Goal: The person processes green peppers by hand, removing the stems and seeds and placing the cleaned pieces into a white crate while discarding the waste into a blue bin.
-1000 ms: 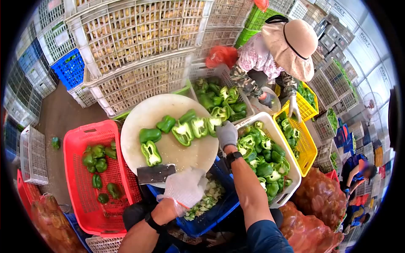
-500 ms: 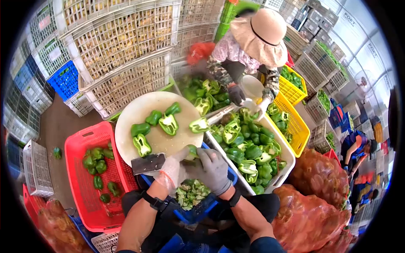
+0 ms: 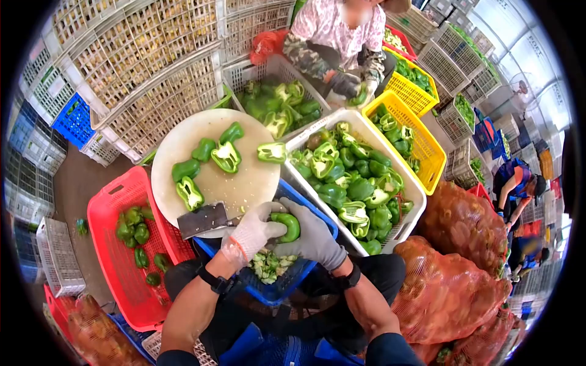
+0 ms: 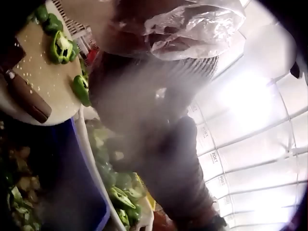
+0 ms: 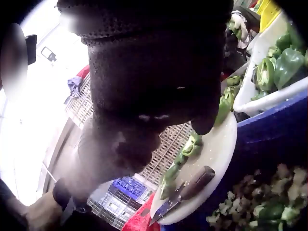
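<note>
A green bell pepper (image 3: 285, 227) is held between both hands above a blue crate (image 3: 278, 301) with pale pepper scraps (image 3: 268, 266) in it. My left hand (image 3: 253, 230), in a white glove, grips its left side. The grey-gloved right hand (image 3: 312, 236) curls round its right side. In the wrist views the hands hide the pepper. On the round white board (image 3: 250, 186) lie a cut pepper half (image 3: 226, 157), another half (image 3: 271, 152) at the right rim, and several more pieces. A cleaver (image 3: 202, 221) rests on the near edge; its wooden handle (image 5: 199, 180) shows in the right wrist view.
A white crate (image 3: 416, 213) heaped with cut peppers stands at the right, beside a yellow crate (image 3: 434, 174). Whole peppers lie in a red crate (image 3: 104, 244) on the left. Red mesh sacks (image 3: 452, 293) sit at the right. Across from me, a person (image 3: 336, 36) handles a pepper.
My right hand has come back from the board's right side, and both hands now hold a pepper over the blue crate. The row of halves at the board's right is down to one.
</note>
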Available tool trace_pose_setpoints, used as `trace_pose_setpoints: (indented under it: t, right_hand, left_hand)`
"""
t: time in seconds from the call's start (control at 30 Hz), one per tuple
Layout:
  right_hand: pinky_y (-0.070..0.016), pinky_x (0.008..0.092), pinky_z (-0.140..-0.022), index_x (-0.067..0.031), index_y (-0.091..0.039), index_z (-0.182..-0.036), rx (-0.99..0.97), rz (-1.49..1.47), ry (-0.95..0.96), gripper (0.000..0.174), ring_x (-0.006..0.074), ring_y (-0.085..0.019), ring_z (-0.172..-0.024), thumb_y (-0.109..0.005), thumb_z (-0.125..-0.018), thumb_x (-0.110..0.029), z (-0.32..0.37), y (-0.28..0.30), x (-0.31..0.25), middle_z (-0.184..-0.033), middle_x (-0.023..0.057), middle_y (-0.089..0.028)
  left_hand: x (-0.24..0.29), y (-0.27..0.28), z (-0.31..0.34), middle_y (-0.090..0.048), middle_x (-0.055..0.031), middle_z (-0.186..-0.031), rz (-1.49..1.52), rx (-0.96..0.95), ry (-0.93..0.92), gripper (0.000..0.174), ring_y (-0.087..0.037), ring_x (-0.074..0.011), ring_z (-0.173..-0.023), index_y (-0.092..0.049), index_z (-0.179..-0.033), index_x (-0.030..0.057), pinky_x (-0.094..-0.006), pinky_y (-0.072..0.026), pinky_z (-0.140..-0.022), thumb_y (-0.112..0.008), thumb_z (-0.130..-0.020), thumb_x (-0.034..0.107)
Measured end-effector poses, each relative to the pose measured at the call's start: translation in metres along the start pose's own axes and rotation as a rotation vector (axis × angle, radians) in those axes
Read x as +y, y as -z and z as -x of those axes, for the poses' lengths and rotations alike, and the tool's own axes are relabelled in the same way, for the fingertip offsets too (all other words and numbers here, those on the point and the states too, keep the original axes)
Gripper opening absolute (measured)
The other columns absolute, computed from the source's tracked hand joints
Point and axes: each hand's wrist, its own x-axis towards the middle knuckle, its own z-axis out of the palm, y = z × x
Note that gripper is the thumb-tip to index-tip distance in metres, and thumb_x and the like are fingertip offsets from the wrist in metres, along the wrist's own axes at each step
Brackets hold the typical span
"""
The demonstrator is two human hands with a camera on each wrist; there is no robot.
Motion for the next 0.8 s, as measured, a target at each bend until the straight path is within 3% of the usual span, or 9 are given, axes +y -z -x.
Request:
trace_pose_setpoints:
  t: [0.07, 0.17, 0.4, 0.5, 0.57, 0.63, 0.73, 0.77, 0.8]
  right_hand:
    - [-0.0505, 0.0446, -0.118, -0.0009, -0.048, -0.162, -0.003, 0.018, 0.01, 0.116, 0.0398, -0.063, -0.139, -0.1, -0.071, -0.049, 0.0, -0.003, 0.003, -0.146, 0.0237, -0.065]
    - [-0.053, 0.0447, -0.115, -0.0035, -0.049, -0.162, 0.03, 0.084, 0.053, 0.112, 0.0389, -0.066, -0.135, -0.098, -0.073, -0.051, -0.001, -0.006, 0.004, -0.145, 0.0213, -0.067]
    - [-0.0618, 0.0456, -0.093, -0.0177, -0.06, -0.151, 0.15, 0.5, 0.093, 0.084, 0.0354, -0.074, -0.109, -0.091, -0.08, -0.049, 0.01, -0.015, 0.019, -0.131, 0.0153, -0.072]
    - [-0.0622, 0.0464, -0.089, -0.0164, -0.071, -0.133, 0.178, 0.451, -0.034, 0.065, 0.0357, -0.077, -0.104, -0.089, -0.082, -0.051, 0.011, -0.008, 0.029, -0.121, 0.0146, -0.077]
    - [-0.0623, 0.0471, -0.089, -0.0128, -0.074, -0.127, 0.139, 0.195, -0.371, 0.063, 0.0371, -0.078, -0.101, -0.09, -0.083, -0.055, 0.001, 0.021, 0.032, -0.111, 0.0164, -0.079]
    - [-0.0629, 0.0451, -0.081, -0.0066, -0.079, -0.113, 0.298, 0.091, -0.445, 0.059, 0.0332, -0.079, -0.09, -0.091, -0.084, -0.057, -0.011, 0.052, 0.087, -0.095, 0.0165, -0.08]
    - [-0.0611, 0.0415, -0.068, -0.0168, -0.078, -0.13, 0.532, -0.193, -0.415, 0.034, 0.026, -0.074, -0.078, -0.073, -0.107, -0.042, -0.029, 0.143, 0.125, -0.092, 0.0061, -0.076]
    - [-0.0622, 0.0421, -0.075, -0.0113, -0.071, -0.143, 0.725, -0.979, -0.223, 0.046, 0.0293, -0.077, -0.09, -0.071, -0.109, -0.043, -0.045, 0.159, 0.135, -0.108, 0.0073, -0.077]
    - [-0.0626, 0.0423, -0.084, -0.0067, -0.067, -0.147, 0.818, -1.073, -0.316, 0.054, 0.0311, -0.078, -0.099, -0.075, -0.106, -0.04, -0.055, 0.172, 0.129, -0.115, 0.007, -0.077]
  left_hand:
    - [0.003, -0.002, 0.001, -0.069, -0.009, -0.111, 0.187, -0.01, 0.16, 0.057, -0.069, -0.0176, -0.095, -0.062, -0.143, -0.0005, -0.0332, -0.0598, -0.075, -0.075, -0.09, 0.017]
    - [-0.001, -0.002, -0.001, -0.07, -0.0104, -0.109, 0.124, 0.026, 0.122, 0.056, -0.069, -0.0175, -0.095, -0.063, -0.14, -0.0025, -0.0329, -0.0598, -0.075, -0.074, -0.089, 0.018]
    - [-0.005, -0.017, -0.007, -0.075, -0.0301, -0.107, -0.728, 0.34, -0.225, 0.037, -0.074, -0.0472, -0.106, -0.076, -0.123, 0.0067, -0.052, -0.0592, -0.096, -0.069, -0.088, 0.019]
    - [0.001, -0.017, -0.012, -0.077, -0.023, -0.108, -1.067, 0.443, -0.143, 0.031, -0.074, -0.0481, -0.1, -0.081, -0.114, 0.0109, -0.0519, -0.0608, -0.094, -0.066, -0.088, 0.021]
    - [0.0, -0.015, -0.014, -0.075, -0.0249, -0.113, -1.053, 0.344, -0.125, 0.032, -0.073, -0.0481, -0.103, -0.081, -0.116, 0.0117, -0.0516, -0.06, -0.097, -0.068, -0.089, 0.023]
    - [-0.001, -0.006, -0.013, -0.074, -0.0277, -0.116, -1.016, 0.201, -0.099, 0.033, -0.073, -0.0477, -0.107, -0.081, -0.118, 0.0114, -0.0525, -0.059, -0.1, -0.069, -0.09, 0.024]
    - [0.004, -0.017, -0.004, -0.072, -0.0283, -0.123, -1.106, 0.038, -0.041, 0.05, -0.072, -0.0494, -0.113, -0.07, -0.139, 0.0129, -0.0561, -0.0587, -0.101, -0.071, -0.09, 0.026]
    - [0.008, -0.02, -0.001, -0.071, -0.0278, -0.123, -1.164, 0.001, -0.026, 0.053, -0.072, -0.0496, -0.112, -0.068, -0.141, 0.0134, -0.057, -0.0594, -0.099, -0.072, -0.09, 0.026]
    - [0.007, -0.02, -0.001, -0.07, -0.0267, -0.123, -1.24, -0.019, 0.007, 0.051, -0.074, -0.0482, -0.109, -0.067, -0.138, 0.013, -0.0584, -0.0605, -0.094, -0.074, -0.089, 0.027]
